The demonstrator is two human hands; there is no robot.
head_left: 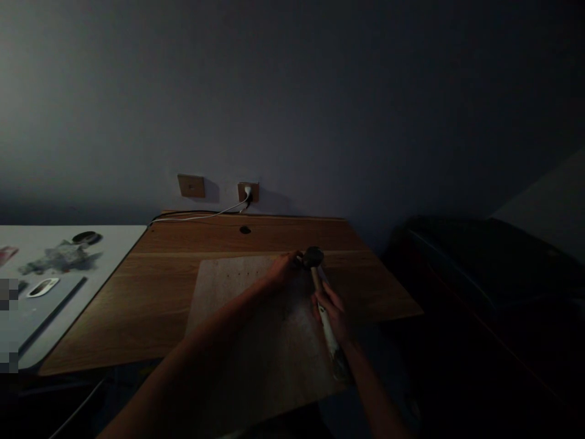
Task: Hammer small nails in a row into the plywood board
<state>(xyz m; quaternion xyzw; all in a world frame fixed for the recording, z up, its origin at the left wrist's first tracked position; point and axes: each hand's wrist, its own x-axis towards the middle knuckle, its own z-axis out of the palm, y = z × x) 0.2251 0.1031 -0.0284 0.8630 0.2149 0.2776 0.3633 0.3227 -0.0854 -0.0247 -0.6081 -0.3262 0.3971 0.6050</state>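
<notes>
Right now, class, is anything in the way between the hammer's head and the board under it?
Possibly. The left hand rests on the board with its fingertips right beside the head of the hammer, which the right hand grips by the handle. It is too dark to tell whether those fingers pinch anything.

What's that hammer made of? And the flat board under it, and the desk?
Hammer head: dark, dull and rounded, probably metal, though the dim light leaves it open. Handle: pale and worn, likely wood. Board: light tan, matte, speckled, perhaps plywood or fibreboard. Desk: warm brown with visible grain lines, so wood or wood veneer.
</notes>
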